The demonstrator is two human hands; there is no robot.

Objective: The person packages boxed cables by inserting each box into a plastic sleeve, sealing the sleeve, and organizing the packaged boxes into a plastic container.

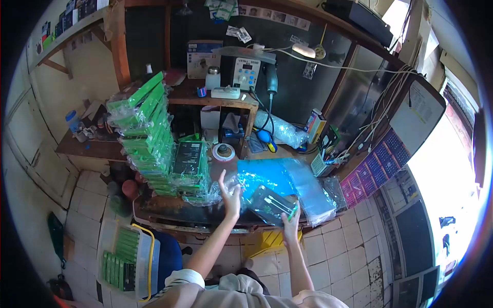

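Note:
My right hand (291, 224) grips the lower right corner of a flat black box (272, 203) with green edges and a white cable pictured on its face. Clear plastic seems to surround that box. My left hand (231, 199) is raised to the left of it, fingers apart and holding nothing. Beneath and beyond the box, a blue sheet (264, 172) and a stack of clear plastic bags (310, 192) lie on the bench. Left of my left hand stands a short pile of plastic-wrapped black and green boxes (189, 160).
A tall, uneven stack of wrapped green boxes (146, 136) rises at the left. On the floor, a bin (146, 267) holds more green boxes. A hot-air station (245, 73) sits on the shelf, and cables hang at the right. A pen basket (319, 165) stands behind the bags.

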